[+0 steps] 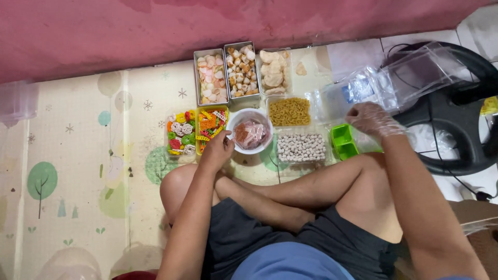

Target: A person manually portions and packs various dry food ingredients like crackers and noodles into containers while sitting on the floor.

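Note:
I sit cross-legged on a patterned floor mat. My left hand (218, 150) grips the rim of a white bowl (249, 114) that holds a clear bag of pink and orange pieces. My right hand (372, 119), in a thin clear plastic glove, pinches the edge of a stack of clear plastic containers (363, 88) lying to the right. Between the hands sit a clear tray of yellow curly pieces (289, 111) and a tray of small pale balls (301, 148).
Two metal trays (226, 73) of pale snacks and a clear tray of crackers (274, 71) stand behind. Two trays of colourful shaped pieces (197, 130) lie left of the bowl. A green two-part box (343, 141) sits by my right knee. A black fan base (456, 109) stands at right.

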